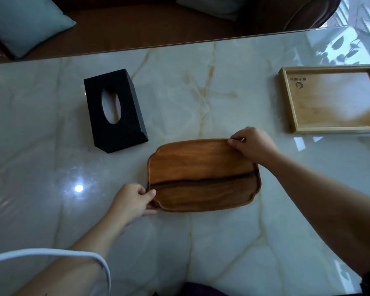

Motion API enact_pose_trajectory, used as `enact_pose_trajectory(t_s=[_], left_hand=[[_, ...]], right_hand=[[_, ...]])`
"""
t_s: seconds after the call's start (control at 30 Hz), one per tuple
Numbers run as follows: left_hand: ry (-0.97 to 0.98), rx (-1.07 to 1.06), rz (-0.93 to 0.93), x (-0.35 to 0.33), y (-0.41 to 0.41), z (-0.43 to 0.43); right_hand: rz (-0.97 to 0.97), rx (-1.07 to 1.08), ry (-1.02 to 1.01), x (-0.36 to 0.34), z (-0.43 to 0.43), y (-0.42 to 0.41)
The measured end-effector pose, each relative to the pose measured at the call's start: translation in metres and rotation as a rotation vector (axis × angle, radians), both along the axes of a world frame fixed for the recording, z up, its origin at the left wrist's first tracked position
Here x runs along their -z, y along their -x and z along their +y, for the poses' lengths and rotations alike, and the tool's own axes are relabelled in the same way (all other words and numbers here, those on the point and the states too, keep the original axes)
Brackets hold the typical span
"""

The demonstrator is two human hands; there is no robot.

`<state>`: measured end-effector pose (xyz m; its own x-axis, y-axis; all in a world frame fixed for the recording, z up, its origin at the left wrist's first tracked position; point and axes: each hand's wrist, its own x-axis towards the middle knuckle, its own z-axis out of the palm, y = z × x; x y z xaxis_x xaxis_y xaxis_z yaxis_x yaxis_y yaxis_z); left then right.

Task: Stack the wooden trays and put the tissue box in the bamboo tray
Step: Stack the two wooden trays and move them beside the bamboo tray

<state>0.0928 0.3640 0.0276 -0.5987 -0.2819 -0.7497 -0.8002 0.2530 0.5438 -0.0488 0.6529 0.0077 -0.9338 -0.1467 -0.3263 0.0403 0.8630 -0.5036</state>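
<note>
Two dark brown wooden trays (pixel 201 174) lie one on the other in the middle of the marble table; the upper one sits tilted over the far half. My left hand (pixel 132 201) pinches the near left corner of the trays. My right hand (pixel 252 144) grips the far right edge of the upper tray. A black tissue box (pixel 113 112) with an oval slot stands to the left, apart from both hands. The pale bamboo tray (pixel 333 129) rests at the far right, with nothing in it.
The marble table (pixel 190 242) reaches to a far edge, beyond which stands a brown sofa (pixel 158 24) with a pale cushion (pixel 24 22). Window light glares on the right part of the tabletop.
</note>
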Motion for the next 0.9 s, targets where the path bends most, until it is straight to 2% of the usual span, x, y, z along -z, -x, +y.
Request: enact_pose_trajectory(t_s=[0.1,0.2,0.33,0.43,0.5,0.9], left_hand=[[-0.007,0.038,-0.052,0.002,-0.008,0.004],[0.09,0.178,-0.04,0.005,-0.007,-0.001],[0.263,0.227,0.129,0.003,0.008,-0.011],[0.307,0.222,0.203,0.002,0.018,-0.01],[0.327,0.264,0.23,0.008,0.021,-0.01],[0.293,0.224,0.323,0.024,0.014,-0.018]], right_hand=[[-0.016,-0.043,-0.03,0.003,-0.004,0.001],[-0.002,-0.04,-0.027,0.003,-0.001,-0.003],[0.05,0.176,0.032,0.002,0.022,-0.025],[-0.035,0.348,0.169,0.009,0.046,-0.053],[-0.074,0.35,0.186,0.01,0.05,-0.073],[0.029,0.42,-0.02,0.001,0.022,-0.09]])
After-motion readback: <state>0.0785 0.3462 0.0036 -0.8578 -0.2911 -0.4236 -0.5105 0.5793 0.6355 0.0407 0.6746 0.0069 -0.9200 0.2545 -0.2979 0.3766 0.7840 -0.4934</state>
